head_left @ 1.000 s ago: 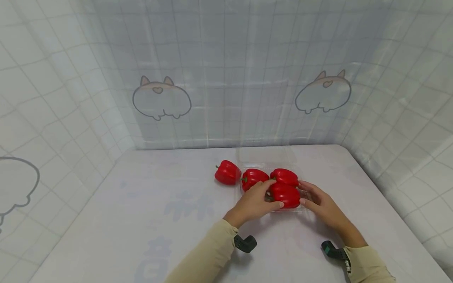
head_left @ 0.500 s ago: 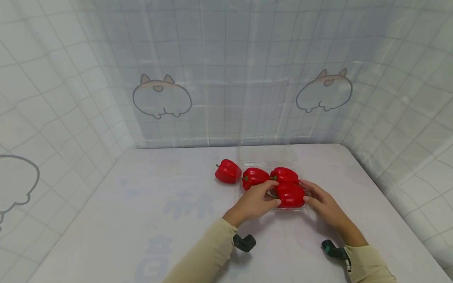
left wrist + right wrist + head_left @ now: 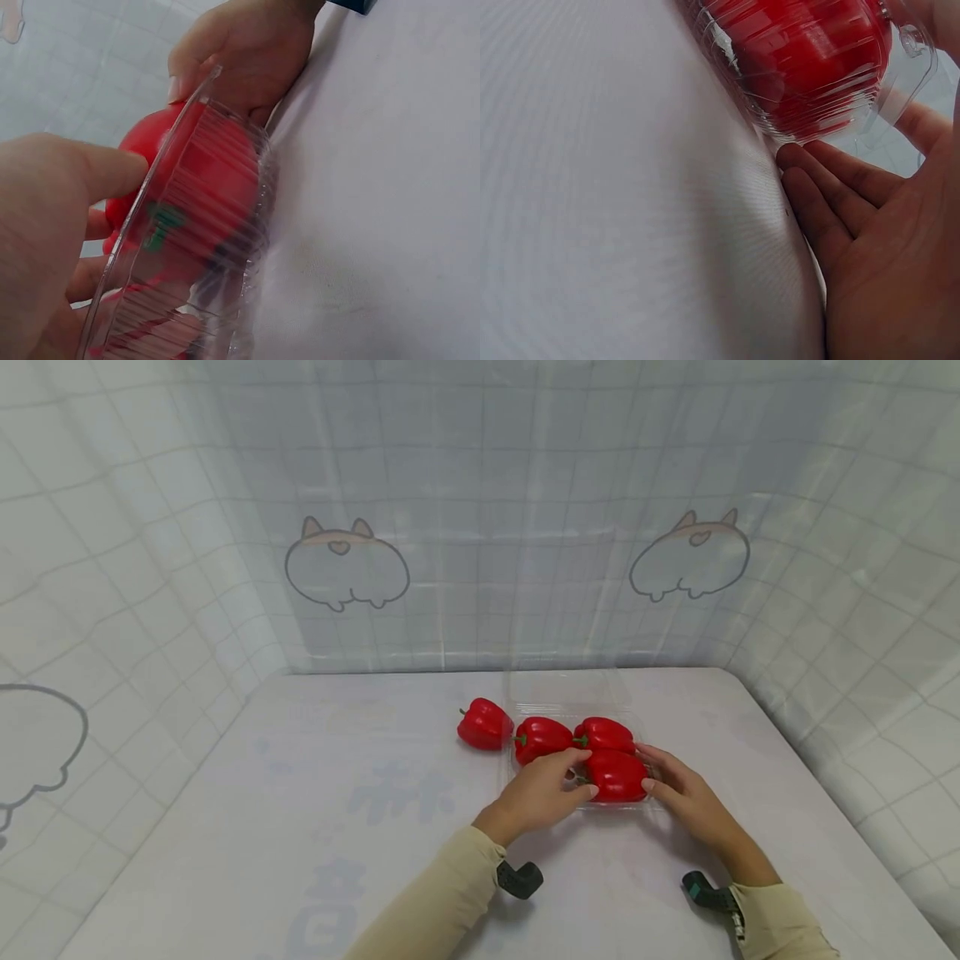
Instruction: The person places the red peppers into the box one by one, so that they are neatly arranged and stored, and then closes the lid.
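In the clear, ribbed plastic tray [image 3: 261, 172], a glossy red bell pepper [image 3: 618, 777] lies between the left hand [image 3: 542, 789], loosely gripping its stem end, and the relaxed right hand [image 3: 686, 797], thumb touching it; uneven pressure could flex the tray's wall or roll the pepper.

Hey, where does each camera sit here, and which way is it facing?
Head: on the head, facing forward and down at four red peppers; left hand, right hand and both sleeves show.
Left wrist: on that wrist, facing one pepper in a clear container; both hands show.
Right wrist: on that wrist, facing the container's ribbed side; right hand shows.
Shared: both wrist views include the container and white table.
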Available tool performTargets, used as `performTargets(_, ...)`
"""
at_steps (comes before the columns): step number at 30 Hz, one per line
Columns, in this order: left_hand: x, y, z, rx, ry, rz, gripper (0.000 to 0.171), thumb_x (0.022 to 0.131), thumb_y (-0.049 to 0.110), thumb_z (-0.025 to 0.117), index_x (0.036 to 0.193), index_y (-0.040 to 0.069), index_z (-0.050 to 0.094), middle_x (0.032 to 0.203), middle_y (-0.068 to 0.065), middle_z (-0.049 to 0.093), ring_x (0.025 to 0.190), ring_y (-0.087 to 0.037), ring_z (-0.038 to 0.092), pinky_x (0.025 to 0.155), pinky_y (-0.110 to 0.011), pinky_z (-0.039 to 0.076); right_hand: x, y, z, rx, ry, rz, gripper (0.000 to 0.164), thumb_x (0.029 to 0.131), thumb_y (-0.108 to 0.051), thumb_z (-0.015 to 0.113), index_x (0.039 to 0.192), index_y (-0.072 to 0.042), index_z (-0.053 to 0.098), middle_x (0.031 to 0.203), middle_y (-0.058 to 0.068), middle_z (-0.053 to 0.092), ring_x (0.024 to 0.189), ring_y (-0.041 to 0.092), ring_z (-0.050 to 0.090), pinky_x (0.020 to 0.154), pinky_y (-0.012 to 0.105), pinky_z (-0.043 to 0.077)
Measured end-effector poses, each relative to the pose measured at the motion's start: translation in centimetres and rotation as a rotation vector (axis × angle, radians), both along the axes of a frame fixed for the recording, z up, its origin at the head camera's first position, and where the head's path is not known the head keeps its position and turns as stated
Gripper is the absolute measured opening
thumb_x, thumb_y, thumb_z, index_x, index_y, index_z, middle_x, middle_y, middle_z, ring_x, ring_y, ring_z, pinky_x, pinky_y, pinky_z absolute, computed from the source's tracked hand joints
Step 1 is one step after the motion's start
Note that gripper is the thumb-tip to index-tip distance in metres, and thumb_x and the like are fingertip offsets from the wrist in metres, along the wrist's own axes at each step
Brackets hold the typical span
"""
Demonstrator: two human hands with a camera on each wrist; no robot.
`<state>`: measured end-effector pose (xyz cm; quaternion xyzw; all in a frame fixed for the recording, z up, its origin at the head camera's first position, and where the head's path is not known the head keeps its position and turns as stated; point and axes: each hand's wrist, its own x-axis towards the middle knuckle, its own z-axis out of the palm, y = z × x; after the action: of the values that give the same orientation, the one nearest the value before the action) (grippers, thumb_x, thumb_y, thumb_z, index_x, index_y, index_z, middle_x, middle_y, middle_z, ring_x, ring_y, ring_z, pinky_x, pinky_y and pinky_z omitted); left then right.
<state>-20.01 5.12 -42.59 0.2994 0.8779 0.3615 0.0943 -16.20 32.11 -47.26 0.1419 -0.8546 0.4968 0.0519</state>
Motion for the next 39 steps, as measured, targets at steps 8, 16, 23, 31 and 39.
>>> performTargets(8, 0.18, 0.33, -0.14, -0.04, 0.035, 0.036, 0.061, 0.09, 0.046, 0.072, 0.144, 0.023, 0.054, 0.13, 0.007, 0.063, 0.106, -0.009, 0.063, 0.084, -0.027, 0.056, 0.01, 0.05, -0.05, 0.012, 0.005, 0.004, 0.06, 0.099, -0.02, 0.062, 0.154, -0.012, 0.038, 0.154, 0.019, 0.04, 0.138, 0.042, 0.041, 0.095, 0.015, 0.041)
performTargets(16, 0.21, 0.42, 0.11, -0.062, 0.039, 0.058, 0.06, 0.088, 0.045, 0.075, 0.141, 0.024, 0.055, 0.127, 0.008, 0.066, 0.102, -0.008, 0.065, 0.081, -0.027, 0.057, 0.01, -0.09, 0.27, 0.005, 0.0, 0.007, 0.06, 0.099, -0.021, 0.063, 0.153, -0.011, 0.038, 0.154, 0.019, 0.04, 0.139, 0.042, 0.039, 0.096, 0.013, 0.039)
performTargets(23, 0.08, 0.48, 0.1, -0.046, 0.014, 0.063, 0.057, 0.086, 0.042, 0.078, 0.137, 0.024, 0.057, 0.12, 0.008, 0.068, 0.097, -0.007, 0.064, 0.077, -0.025, 0.056, 0.0, -0.14, 0.23, 0.017, -0.026, -0.009, 0.062, 0.099, -0.025, 0.063, 0.154, -0.013, 0.037, 0.154, 0.018, 0.041, 0.14, 0.041, 0.039, 0.096, 0.014, 0.039)
performTargets(31, 0.38, 0.47, 0.44, -0.026, -0.009, 0.094, 0.055, 0.086, 0.041, 0.078, 0.134, 0.025, 0.058, 0.117, 0.007, 0.068, 0.101, -0.009, 0.063, 0.077, -0.027, 0.056, -0.02, -0.26, 0.39, 0.024, -0.037, -0.014, 0.062, 0.099, -0.027, 0.064, 0.155, -0.016, 0.037, 0.155, 0.016, 0.04, 0.141, 0.039, 0.038, 0.097, 0.015, 0.038)
performTargets(39, 0.49, 0.72, 0.31, -0.073, 0.034, 0.11, 0.056, 0.086, 0.043, 0.077, 0.136, 0.026, 0.059, 0.117, 0.009, 0.069, 0.1, -0.008, 0.064, 0.078, -0.03, 0.056, 0.04, -0.34, 0.36, 0.038, -0.029, -0.027, 0.063, 0.098, -0.027, 0.065, 0.154, -0.014, 0.038, 0.154, 0.017, 0.041, 0.141, 0.039, 0.038, 0.097, 0.014, 0.036)
